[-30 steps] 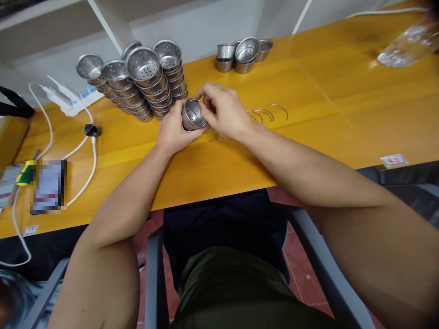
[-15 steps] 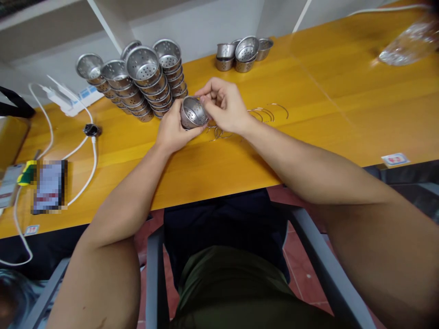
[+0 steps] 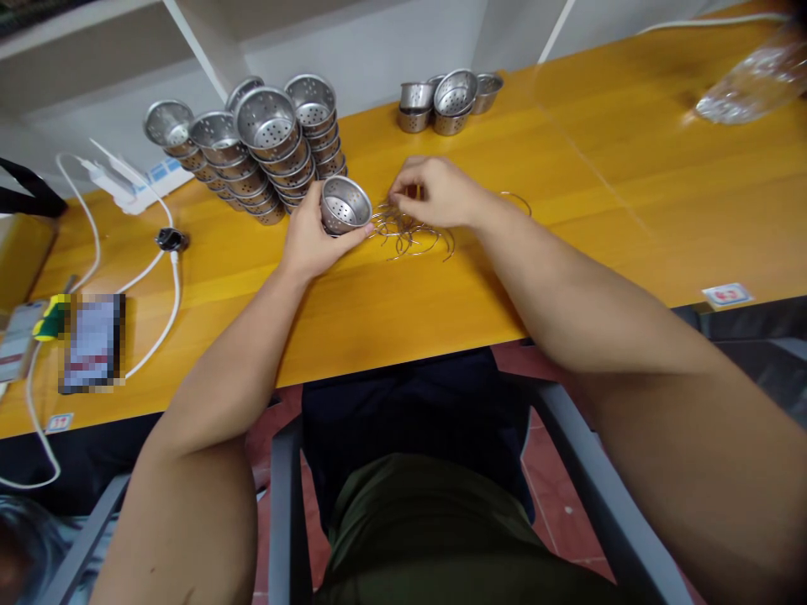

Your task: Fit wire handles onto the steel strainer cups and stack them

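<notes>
My left hand (image 3: 310, 239) is wrapped round a small perforated metal cup (image 3: 346, 205), its mouth tipped up toward me. To the right of the cup, my right hand (image 3: 435, 192) hovers over or touches a loose pile of curved thin wires (image 3: 413, 234); its thumb and fingers are pinched, and I cannot make out what is between them. Just behind my left hand rise several stacks of the same perforated cups (image 3: 268, 126).
Further back sits a small group of metal cups (image 3: 450, 101). A clear plastic bag (image 3: 744, 84) lies at the far right. On the left are a power strip (image 3: 148, 189), white cables, a black plug (image 3: 170, 239), a blurred-out phone-like object (image 3: 93, 343) and a yellow-green tool handle (image 3: 51, 318).
My right hand has moved away from the cup's rim, rightward over the wires. My left hand, still holding the cup, has shifted slightly left.
</notes>
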### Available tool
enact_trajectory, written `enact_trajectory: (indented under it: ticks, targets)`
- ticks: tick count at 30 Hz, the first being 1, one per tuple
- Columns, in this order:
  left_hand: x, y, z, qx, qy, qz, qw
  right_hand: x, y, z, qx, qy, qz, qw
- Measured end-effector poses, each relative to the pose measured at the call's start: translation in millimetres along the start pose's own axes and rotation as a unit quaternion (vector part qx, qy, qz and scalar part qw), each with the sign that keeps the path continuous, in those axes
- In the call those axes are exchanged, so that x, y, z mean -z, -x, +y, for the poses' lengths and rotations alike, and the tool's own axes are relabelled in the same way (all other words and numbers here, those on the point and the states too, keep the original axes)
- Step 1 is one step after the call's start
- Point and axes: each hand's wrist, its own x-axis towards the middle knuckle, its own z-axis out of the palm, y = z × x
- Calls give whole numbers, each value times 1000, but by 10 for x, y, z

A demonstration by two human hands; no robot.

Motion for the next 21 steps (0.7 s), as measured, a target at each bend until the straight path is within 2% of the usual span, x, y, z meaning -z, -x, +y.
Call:
enact_trajectory:
  ticks: [4,9,12,15,17,19,21]
  targets:
    - [-2,-9,-52,-7,-3,-10,1000,-42,18,-292,12,-23,22,999]
    - [-1,1,-40,-22,-4,-11,1000,-175,105,-576,9,-69,-84,994]
    - [8,-10,-30,-21,-4,-16,1000,-219,128,-596,14,-84,-76,993]
    - [9,-20,-42,-18,3,-34,999,-213,82,-514,29,-93,8,995]
    - [-5,-16,-68,-20,9,-43,999,-179,14,-363,33,-80,76,993]
    - [-30,-3,-101,-24,14,-46,999,-109,-67,-113,27,-55,141,988]
    - [-52,9,-123,-28,14,-40,999,4,-141,215,-3,-24,181,983]
